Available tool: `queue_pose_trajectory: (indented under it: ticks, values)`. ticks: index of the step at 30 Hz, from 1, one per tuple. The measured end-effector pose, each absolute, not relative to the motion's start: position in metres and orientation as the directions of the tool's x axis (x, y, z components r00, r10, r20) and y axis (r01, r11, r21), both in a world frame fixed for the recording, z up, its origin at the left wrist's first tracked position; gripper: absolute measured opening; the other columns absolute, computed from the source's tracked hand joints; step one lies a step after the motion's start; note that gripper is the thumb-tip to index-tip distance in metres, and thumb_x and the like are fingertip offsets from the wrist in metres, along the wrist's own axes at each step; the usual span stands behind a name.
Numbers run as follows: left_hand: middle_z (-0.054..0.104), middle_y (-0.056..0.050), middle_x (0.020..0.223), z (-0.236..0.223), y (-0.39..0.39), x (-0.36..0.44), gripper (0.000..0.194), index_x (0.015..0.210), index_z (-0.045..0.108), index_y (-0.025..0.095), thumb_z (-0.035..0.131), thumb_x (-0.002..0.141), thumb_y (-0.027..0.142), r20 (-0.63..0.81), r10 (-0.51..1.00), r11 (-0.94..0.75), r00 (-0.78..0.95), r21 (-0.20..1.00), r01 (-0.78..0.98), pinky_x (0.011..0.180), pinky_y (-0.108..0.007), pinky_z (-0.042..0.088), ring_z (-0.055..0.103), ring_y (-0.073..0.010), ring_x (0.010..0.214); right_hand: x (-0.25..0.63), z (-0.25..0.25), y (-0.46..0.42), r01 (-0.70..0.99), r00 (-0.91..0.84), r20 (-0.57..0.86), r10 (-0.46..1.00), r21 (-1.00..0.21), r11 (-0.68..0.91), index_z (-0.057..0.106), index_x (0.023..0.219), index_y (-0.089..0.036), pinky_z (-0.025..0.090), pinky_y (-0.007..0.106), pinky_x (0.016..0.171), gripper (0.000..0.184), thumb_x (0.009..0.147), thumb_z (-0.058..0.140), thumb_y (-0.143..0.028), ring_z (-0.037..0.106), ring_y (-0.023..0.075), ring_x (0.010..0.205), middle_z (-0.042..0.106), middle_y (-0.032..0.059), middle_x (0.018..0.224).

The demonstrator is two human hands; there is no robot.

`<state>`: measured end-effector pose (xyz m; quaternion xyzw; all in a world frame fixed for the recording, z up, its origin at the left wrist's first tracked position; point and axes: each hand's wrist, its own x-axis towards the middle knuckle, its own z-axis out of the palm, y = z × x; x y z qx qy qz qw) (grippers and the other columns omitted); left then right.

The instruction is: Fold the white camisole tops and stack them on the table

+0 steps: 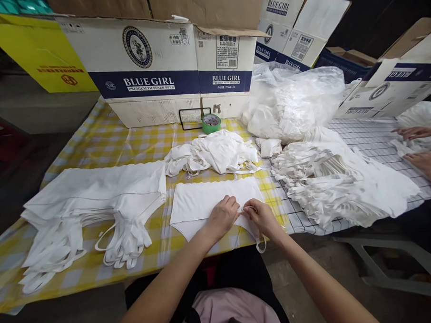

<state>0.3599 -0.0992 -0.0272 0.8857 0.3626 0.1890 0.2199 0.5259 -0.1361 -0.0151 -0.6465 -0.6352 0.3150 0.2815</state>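
A white garment (197,200) lies flat at the lower centre of the frame, its straight edge toward the top and a loop of strap hanging past the table's near edge, below the right hand. The left hand (223,216) lies over its middle, fingers curled and close together against the cloth; whether they are clamped on anything, I cannot tell. The right hand (260,215), just beside it, has thumb and fingers together, clamped on a thin strap (251,208) near the garment's right side.

Directly above the garment is a crumpled heap of white cloth (218,152). To its left, a neat stack of white garments (105,187) lies with its straps gathered toward the bottom of the frame. Right of centre, a larger layered pile of white garments (334,180) spreads across a white cloth with dark grid lines (375,140), with a small folded white piece (269,147) near its upper left. Behind the pile sits a clear plastic bag (294,96) with white contents.

A yellow-and-white checked tablecloth (136,146) covers the left and centre of the table. At upper centre, a roll of green tape (211,123) lies beside a black wire frame (190,119), in front of a large BLUE GIRL carton (143,74). More cartons (295,29) stand at the upper right, and a yellow panel (42,54) shows at the upper left. At the right edge, another person's hands (424,147) rest among white cloth. A grey-green stool (394,263) stands at the lower right.
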Motion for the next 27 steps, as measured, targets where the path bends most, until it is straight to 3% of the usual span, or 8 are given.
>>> queue_pose_trajectory:
  ticks: [3, 10, 27]
  values:
    - [0.054, -0.006, 0.088, -0.029, -0.092, 0.361, 0.014, 0.081, 0.060, 0.018, 0.047, 0.084, 0.015, 0.162, 0.721, -0.638, 0.674, 0.536, 0.554, 0.081, -0.037, 0.043, 0.048, -0.0223, 0.093, 0.527, -0.015, -0.129, 0.713, -0.067, -0.039, 0.997, -0.700, 0.021, 0.059, 0.074, -0.020, 0.036, 0.024, 0.058, 0.017, 0.082, 0.045, -0.023, 0.054, 0.0151, 0.061, 0.060, 0.0008, 0.064]
    - [0.058, -0.003, 0.081, -0.027, -0.075, 0.362, 0.011, 0.080, 0.065, 0.018, 0.053, 0.079, 0.018, 0.103, 0.766, -0.536, 0.635, 0.648, 0.541, 0.075, -0.029, 0.045, 0.051, -0.0180, 0.084, 0.532, -0.012, -0.114, 0.832, -0.225, -0.025, 0.974, -0.525, 0.179, 0.058, 0.079, -0.019, 0.036, 0.023, 0.063, 0.016, 0.083, 0.043, -0.016, 0.056, 0.0143, 0.071, 0.064, 0.0028, 0.082]
    - [0.057, -0.002, 0.079, -0.024, -0.071, 0.360, 0.015, 0.070, 0.060, 0.019, 0.049, 0.079, 0.021, 0.056, 0.761, -0.473, 0.646, 0.730, 0.494, 0.074, -0.028, 0.043, 0.050, -0.0175, 0.084, 0.530, -0.007, -0.103, 0.929, -0.292, -0.115, 0.949, -0.268, 0.254, 0.059, 0.084, -0.019, 0.030, 0.024, 0.058, 0.013, 0.088, 0.046, -0.018, 0.056, 0.0140, 0.069, 0.062, 0.0029, 0.085]
